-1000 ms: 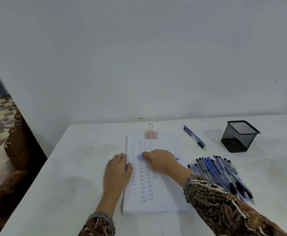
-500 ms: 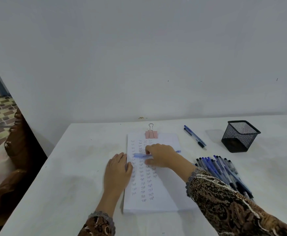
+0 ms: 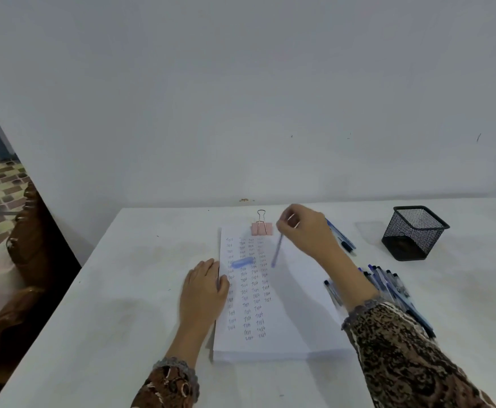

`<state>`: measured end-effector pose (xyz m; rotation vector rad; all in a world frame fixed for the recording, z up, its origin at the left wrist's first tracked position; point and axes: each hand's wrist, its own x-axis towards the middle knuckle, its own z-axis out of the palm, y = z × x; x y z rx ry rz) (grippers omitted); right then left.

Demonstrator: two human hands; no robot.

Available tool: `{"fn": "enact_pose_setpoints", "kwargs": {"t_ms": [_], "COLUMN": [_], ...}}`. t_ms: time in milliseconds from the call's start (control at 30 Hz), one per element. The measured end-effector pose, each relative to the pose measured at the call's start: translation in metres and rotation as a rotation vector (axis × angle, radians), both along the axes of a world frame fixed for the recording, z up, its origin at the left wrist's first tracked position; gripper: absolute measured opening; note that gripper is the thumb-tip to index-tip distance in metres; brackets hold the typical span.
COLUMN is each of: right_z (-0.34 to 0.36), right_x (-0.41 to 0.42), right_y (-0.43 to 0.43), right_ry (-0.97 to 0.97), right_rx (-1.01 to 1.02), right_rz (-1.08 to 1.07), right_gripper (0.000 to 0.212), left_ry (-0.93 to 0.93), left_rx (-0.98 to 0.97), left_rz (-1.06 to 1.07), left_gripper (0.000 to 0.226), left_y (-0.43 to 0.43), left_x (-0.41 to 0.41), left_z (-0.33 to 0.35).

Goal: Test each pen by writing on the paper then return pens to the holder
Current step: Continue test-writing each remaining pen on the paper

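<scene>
Paper stack (image 3: pixel 293 304) on the white table (image 3: pixel 123 304), clipped at its far edge by a pink binder clip (image 3: pixel 261 226). Columns of short written marks (image 3: pixel 251 290) fill the left half of the top sheet, and the right half is blank.

The left hand (image 3: pixel 204 293) lies flat with straight fingers on the left edge of the stack and holds it down. The right hand (image 3: pixel 308 231) is raised near the clip. Its thumb and fingertips pinch the upper end of a blue pen (image 3: pixel 276 251), which hangs down, motion-blurred, over the marks. Whether the tip touches the sheet cannot be told. A short blue blurred object (image 3: pixel 242 263) lies on the marks just beside the left hand's fingertips. It may be a cap, but the blur leaves that open.

The mesh holder (image 3: pixel 414 234) stands well apart at the far right, and no pen shows above its rim. A pile of pens (image 3: pixel 394 290) lies just right of the stack, partly under the right forearm. Two more pens (image 3: pixel 342 238) lie between the right hand and the holder.

Judged from the many marks, much testing appears to be done. Which pens on the table are already tested cannot be told. Returning the pens to the holder seems not yet begun, so that whole stage is left.
</scene>
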<state>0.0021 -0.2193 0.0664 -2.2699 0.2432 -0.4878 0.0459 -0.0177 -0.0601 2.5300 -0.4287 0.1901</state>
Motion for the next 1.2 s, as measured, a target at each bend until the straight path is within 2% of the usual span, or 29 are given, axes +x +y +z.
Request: {"fn": "enact_pose_setpoints", "kwargs": {"t_ms": [67, 133, 200, 267, 367, 433, 567, 733, 967, 1200], "right_z": [-0.010, -0.029, -0.055, -0.077, -0.092, -0.092, -0.091, -0.099, -0.093, -0.094], "right_x": [-0.011, -0.020, -0.026, -0.032, -0.040, -0.043, -0.045, -0.049, -0.052, -0.052], "right_y": [0.001, 0.007, 0.015, 0.023, 0.027, 0.026, 0.026, 0.031, 0.041, 0.041], "right_ry": [-0.090, -0.038, 0.041, 0.033, -0.051, -0.085, -0.097, -0.148, -0.088, -0.039], "right_rx": [0.444, 0.889, 1.212, 1.318, 1.386, 1.380, 1.076, 0.823, 0.659, 0.625], "right_rz": [-0.101, -0.112, -0.063, -0.010, 0.049, 0.068, 0.092, 0.023, 0.021, 0.044], "right_gripper": [0.009, 0.006, 0.011, 0.018, 0.018, 0.023, 0.024, 0.051, 0.052, 0.050], "left_ry": [-0.013, -0.031, -0.042, -0.044, -0.037, -0.028, -0.028, -0.015, -0.018, -0.025], "left_rx": [0.004, 0.004, 0.001, 0.003, 0.002, 0.004, 0.011, 0.014, 0.006, 0.018], "left_rz": [-0.004, -0.007, -0.012, -0.012, -0.013, -0.013, -0.024, -0.023, -0.024, -0.022], "left_gripper": [0.046, 0.044, 0.042, 0.042, 0.043, 0.042, 0.041, 0.043, 0.043, 0.043], "left_y": [0.000, 0.000, -0.001, -0.001, 0.000, 0.000, 0.000, 0.000, 0.000, 0.000], "left_x": [-0.001, -0.002, -0.003, -0.004, -0.006, -0.006, -0.006, -0.006, -0.006, -0.006], "left_z": [0.001, 0.003, 0.005, 0.006, 0.007, 0.008, 0.009, 0.009, 0.008, 0.007]}}
